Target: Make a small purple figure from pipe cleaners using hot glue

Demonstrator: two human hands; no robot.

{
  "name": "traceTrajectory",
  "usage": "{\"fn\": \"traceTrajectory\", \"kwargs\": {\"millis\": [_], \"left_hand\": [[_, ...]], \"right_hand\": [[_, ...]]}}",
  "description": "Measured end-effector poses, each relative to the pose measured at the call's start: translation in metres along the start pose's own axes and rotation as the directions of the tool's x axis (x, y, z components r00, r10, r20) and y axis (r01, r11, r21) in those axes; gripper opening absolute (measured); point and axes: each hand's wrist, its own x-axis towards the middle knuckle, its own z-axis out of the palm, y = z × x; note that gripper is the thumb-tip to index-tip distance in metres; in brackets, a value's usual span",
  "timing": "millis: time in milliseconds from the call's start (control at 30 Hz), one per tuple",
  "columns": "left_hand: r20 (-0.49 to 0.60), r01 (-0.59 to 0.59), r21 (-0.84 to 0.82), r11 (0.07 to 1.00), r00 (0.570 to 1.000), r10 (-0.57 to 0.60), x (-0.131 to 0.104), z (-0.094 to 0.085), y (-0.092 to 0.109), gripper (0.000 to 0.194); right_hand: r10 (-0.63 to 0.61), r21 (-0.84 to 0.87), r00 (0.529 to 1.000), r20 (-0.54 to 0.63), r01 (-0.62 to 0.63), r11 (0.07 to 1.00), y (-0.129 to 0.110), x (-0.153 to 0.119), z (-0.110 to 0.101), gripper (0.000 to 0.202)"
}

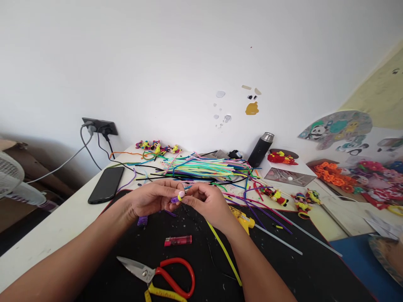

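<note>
Both hands (179,200) pinch a small purple-yellow piece (176,198) over a black mat (283,268) (white wall (157,63) behind).

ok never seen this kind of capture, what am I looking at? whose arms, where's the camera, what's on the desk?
One camera, worn on a person's head, looks down at their own bare hands. The left hand and right hand together pinch a small purple and yellow piece over a black mat. On the mat lie red-handled scissors, a pink lighter and a yellow glue gun. Behind are a pile of coloured pipe cleaners, a phone and a dark flask.
</note>
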Motion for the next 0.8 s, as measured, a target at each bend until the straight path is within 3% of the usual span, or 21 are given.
{"fn": "traceTrajectory", "kwargs": {"millis": [800], "left_hand": [[-0.004, -0.017, 0.011, 1.0, 1.0, 0.017, -0.0002, -0.0008, -0.0001, 0.021]], "right_hand": [[0.01, -0.01, 1.0, -0.001, -0.01, 1.0, -0.0021, 0.0008, 0.0007, 0.035]]}}
